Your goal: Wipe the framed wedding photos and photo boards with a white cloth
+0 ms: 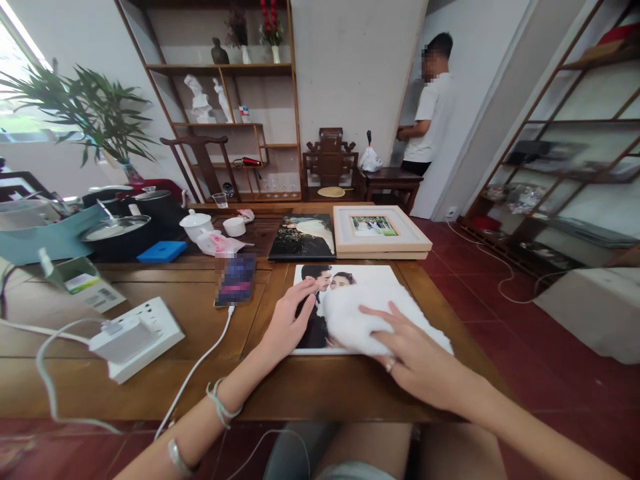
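Observation:
A photo panel [311, 328] showing a couple lies flat on the wooden table in front of me. Its left part rests under my left hand [287, 317], whose fingers are stretched out over the picture. My right hand [415, 357], with a ring on one finger, grips a fluffy white cloth [405, 305] and presses it on the panel. The cloth covers much of the panel's right half and hangs past its right edge.
Behind the panel lie a dark photo panel [303, 240] and stacked light wood frames [417, 235]. To the left are a charging phone [236, 279], a power strip [163, 327], a blue block [163, 252] and pots [115, 237]. A person [433, 113] stands at the back.

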A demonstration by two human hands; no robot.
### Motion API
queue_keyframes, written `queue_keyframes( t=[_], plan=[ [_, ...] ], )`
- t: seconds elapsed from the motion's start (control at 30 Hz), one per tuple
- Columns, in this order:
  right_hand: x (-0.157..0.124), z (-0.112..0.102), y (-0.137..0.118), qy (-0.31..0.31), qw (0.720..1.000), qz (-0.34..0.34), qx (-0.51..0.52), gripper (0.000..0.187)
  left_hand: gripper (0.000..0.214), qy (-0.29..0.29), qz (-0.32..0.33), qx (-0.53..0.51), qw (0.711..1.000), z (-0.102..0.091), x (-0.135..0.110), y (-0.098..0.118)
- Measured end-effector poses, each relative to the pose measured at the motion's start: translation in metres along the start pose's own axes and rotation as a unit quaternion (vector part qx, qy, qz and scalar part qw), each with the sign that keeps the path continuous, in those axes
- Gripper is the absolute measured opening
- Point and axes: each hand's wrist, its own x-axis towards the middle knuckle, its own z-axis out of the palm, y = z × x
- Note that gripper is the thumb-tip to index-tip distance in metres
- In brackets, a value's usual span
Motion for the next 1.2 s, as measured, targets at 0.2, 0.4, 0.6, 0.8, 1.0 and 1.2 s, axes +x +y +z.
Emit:
queue_keyframes(
  t=[0.2,0.4,0.6,0.8,1.0,1.2],
  plan=[
    [0.008,0.0,0.029,0.065,0.991,0.114,0.011,0.043,0.033,-0.028,0.01,0.069,0.997,0.002,-0.003,0.005],
    [0.032,-0.006,0.018,0.077,0.992,0.097,0.027,0.031,0.042,-0.056,0.026,0.079,0.995,0.002,-0.004,0.006],
    [0.076,-0.032,0.025,0.033,0.992,0.046,0.113,0.033,0.045,-0.065,0.042,0.07,0.995,0.0,0.0,0.0],
    [0.126,-0.026,0.017,0.007,0.996,-0.026,0.081,0.033,0.036,-0.073,0.023,0.087,0.993,-0.002,0.001,0.004],
    [0.124,-0.017,0.016,0.022,0.997,-0.03,0.063,0.03,0.035,-0.067,0.03,0.078,0.994,-0.002,0.0,0.001],
    [0.072,-0.025,0.057,0.06,0.998,0.027,0.016,0.026,0.041,-0.073,0.027,0.062,0.995,-0.003,0.003,-0.001]
  ],
)
